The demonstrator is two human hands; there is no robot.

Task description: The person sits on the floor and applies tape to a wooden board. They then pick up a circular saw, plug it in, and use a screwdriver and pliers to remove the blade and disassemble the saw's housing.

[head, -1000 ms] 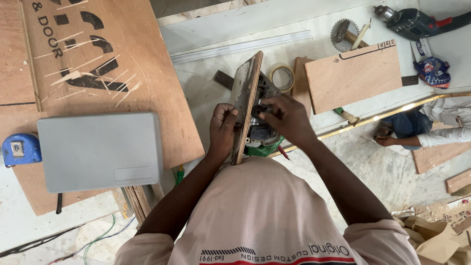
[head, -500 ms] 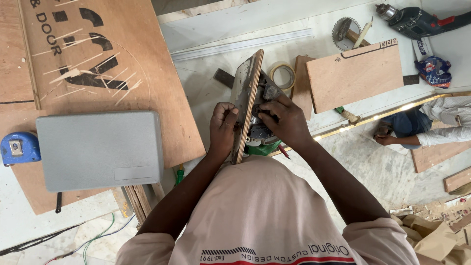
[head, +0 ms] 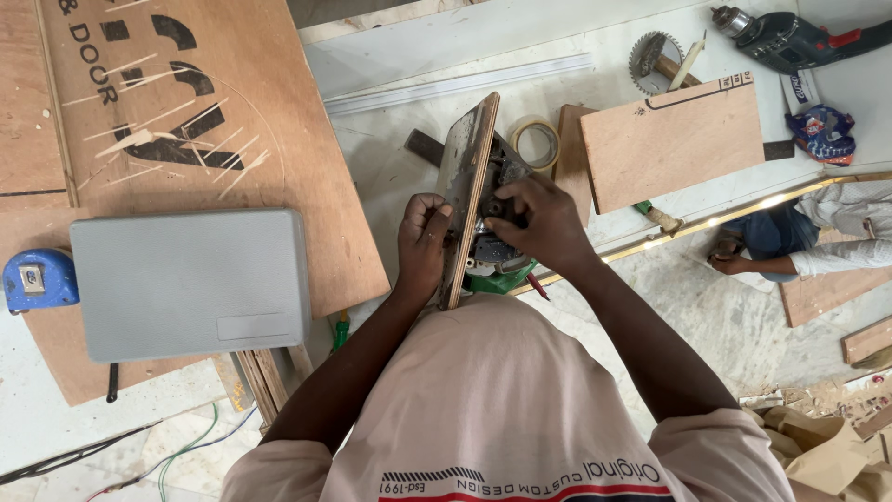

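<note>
The person stands over the white counter point(head: 437, 42), holding a power tool with a flat metal base plate point(head: 462, 172) tipped up on edge, the plate backed by a strip of plywood. The left hand point(head: 423, 244) is wrapped around the near edge of that plate, its fingers point(head: 429, 209) clamped on the metal face. The right hand point(head: 539, 221) sits on the far side, its fingers point(head: 505, 197) closed on the dark grey motor body point(head: 494, 249) of the tool, thumb and fingertips pinching at some small part there; what exactly they grip I cannot tell. A green piece of the tool point(head: 502, 279) shows just under the right wrist.

Just beyond the tool lies a roll of pale masking tape point(head: 534, 144), and beside it a small rectangular plywood board point(head: 674, 139) resting on another board. Farther off are a circular saw blade point(head: 650, 56) with a wooden-handled hammer point(head: 671, 65) across it, and a dark green power drill point(head: 790, 37) with a red end.

To the left, a grey plastic tool case point(head: 190, 284) lies shut on a large brown plywood sheet point(head: 204, 112) with black stencilled marks, and a blue tape measure point(head: 37, 279) sits beside the case. Down on the floor to the right, another person's arm in a white sleeve point(head: 836, 256) reaches across.
</note>
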